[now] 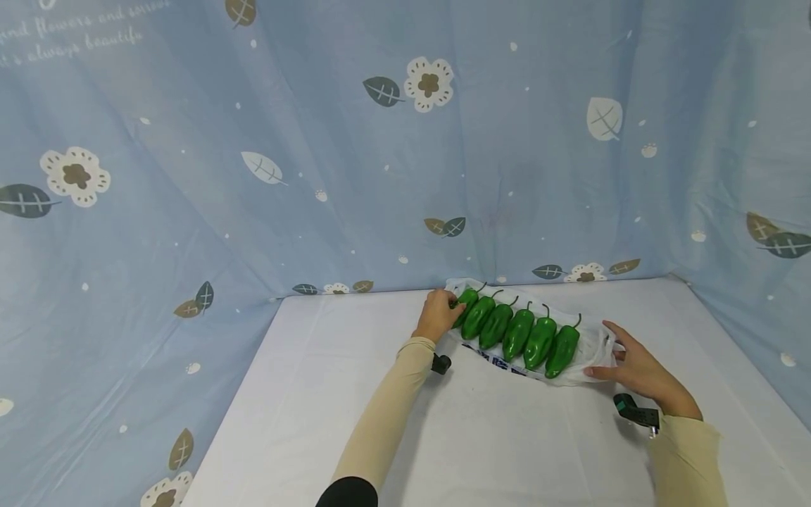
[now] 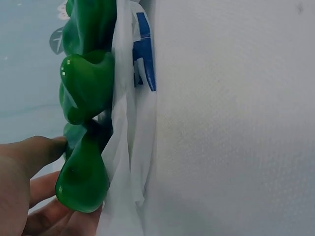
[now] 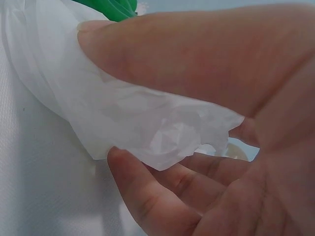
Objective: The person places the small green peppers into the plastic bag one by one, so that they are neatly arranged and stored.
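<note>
Several glossy green peppers (image 1: pixel 519 334) lie side by side in a slanting row on a white plastic bag (image 1: pixel 594 352) with blue print. At the row's left end my left hand (image 1: pixel 437 314) grips the leftmost pepper (image 2: pixel 82 177), with the thumb on one side and the fingers behind and under it. My right hand (image 1: pixel 646 370) is at the bag's right end, thumb over the plastic and fingers spread round its edge. In the right wrist view the crumpled bag end (image 3: pixel 147 118) lies between thumb and fingers, and a bit of green pepper (image 3: pixel 114 7) shows above.
The white-covered table (image 1: pixel 317 394) carries the bag near its back edge. Behind it hangs a blue curtain (image 1: pixel 355 162) with leaf and flower prints, which also runs along both sides. Dark wrist devices (image 1: pixel 636 411) are on both arms.
</note>
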A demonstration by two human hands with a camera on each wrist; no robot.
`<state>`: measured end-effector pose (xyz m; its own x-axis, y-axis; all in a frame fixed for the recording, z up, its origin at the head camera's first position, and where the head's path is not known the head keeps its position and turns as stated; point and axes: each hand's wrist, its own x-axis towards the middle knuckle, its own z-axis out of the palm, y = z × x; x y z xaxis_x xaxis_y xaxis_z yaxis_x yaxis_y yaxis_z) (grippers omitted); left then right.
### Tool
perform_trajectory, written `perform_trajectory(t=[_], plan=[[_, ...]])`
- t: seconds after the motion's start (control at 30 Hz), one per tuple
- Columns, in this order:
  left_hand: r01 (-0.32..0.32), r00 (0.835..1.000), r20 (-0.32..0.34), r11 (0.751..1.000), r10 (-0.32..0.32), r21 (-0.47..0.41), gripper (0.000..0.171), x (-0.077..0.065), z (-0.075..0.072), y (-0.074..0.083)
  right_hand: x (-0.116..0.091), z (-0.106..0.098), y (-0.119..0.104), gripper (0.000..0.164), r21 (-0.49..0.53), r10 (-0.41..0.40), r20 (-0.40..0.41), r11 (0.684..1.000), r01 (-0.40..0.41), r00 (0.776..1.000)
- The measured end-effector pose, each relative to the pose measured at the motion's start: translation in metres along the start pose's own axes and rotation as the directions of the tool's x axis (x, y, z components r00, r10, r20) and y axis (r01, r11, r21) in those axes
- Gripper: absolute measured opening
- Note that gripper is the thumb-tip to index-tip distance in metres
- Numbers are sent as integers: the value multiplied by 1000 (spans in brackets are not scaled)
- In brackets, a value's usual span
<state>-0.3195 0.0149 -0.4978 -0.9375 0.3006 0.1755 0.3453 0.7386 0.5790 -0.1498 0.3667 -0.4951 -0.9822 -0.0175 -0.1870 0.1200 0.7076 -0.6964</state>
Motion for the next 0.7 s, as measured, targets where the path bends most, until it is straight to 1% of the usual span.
perform_trajectory(t=[0.23,0.4,0.5,0.57,0.63,0.7], plan=[[26,1000,9,1000,-26,-5,27,0,0,0,0,0,0,120,7,1,1,1000,-1,1000],[38,999,3,999,-38,-17,27,-1,-2,1,-1,0,-2,120,15,-2,2,1000,2,1000],[41,999,-3,999,-41,-7,27,-3,-3,2,0,0,-2,120,14,-4,2,1000,4,1000],[34,999,-12,999,-34,6,29,-4,-3,2,0,0,-2,120,10,-4,3,1000,4,1000],[14,1000,-28,1000,-14,24,30,-5,-3,2,0,0,-2,120,6,-1,6,1000,1,1000],[-7,998,-58,1000,8,18,32,-6,-3,1,-1,-1,-2,120,3,-2,5,1000,2,1000]])
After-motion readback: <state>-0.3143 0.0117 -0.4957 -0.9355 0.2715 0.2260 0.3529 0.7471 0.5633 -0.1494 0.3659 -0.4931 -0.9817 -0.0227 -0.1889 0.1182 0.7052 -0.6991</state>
